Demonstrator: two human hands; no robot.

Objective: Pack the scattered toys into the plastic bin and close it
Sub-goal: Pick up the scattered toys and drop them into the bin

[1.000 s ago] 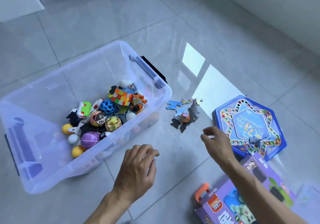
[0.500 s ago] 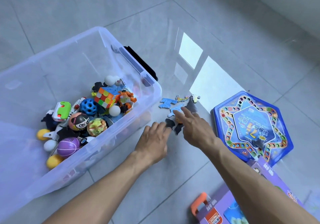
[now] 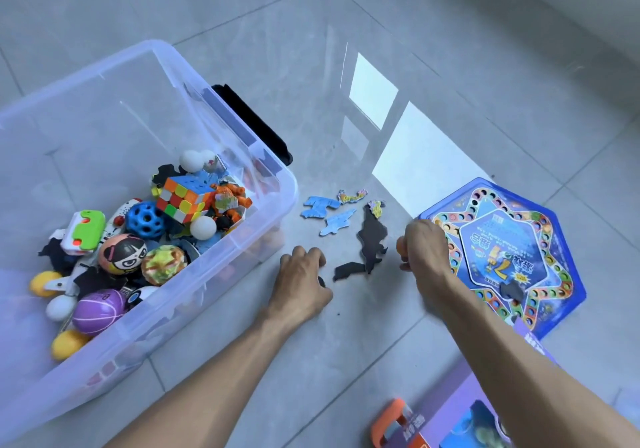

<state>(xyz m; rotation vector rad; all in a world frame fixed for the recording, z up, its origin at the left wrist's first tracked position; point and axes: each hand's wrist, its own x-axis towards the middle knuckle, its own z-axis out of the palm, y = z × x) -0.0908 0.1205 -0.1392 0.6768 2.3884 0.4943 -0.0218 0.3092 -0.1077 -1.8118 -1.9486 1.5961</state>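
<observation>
A clear plastic bin (image 3: 291, 184) stands open on the floor at the left, holding a colour cube (image 3: 183, 198), a blue holed ball (image 3: 145, 219), a purple ball (image 3: 98, 309) and several other toys. Right of it lie blue puzzle pieces (image 3: 318, 205) and black ones (image 3: 372, 236). My left hand (image 3: 301, 281) rests on the floor beside the bin with curled fingers, pinching a small black piece (image 3: 321, 280). My right hand (image 3: 422, 250) hovers just right of the black pieces and grips a small orange toy (image 3: 400, 245). No lid is in view.
A blue hexagonal board game (image 3: 502, 250) lies flat at the right, with a small dark toy (image 3: 510, 290) on it. A purple toy box with an orange handle (image 3: 391, 420) lies at the bottom right. A black latch (image 3: 252, 122) hangs on the bin's right end.
Both hands reached from near me to the puzzle pieces. The right hand lifted the orange toy off the pile and drew back right; the left closed on a black piece.
</observation>
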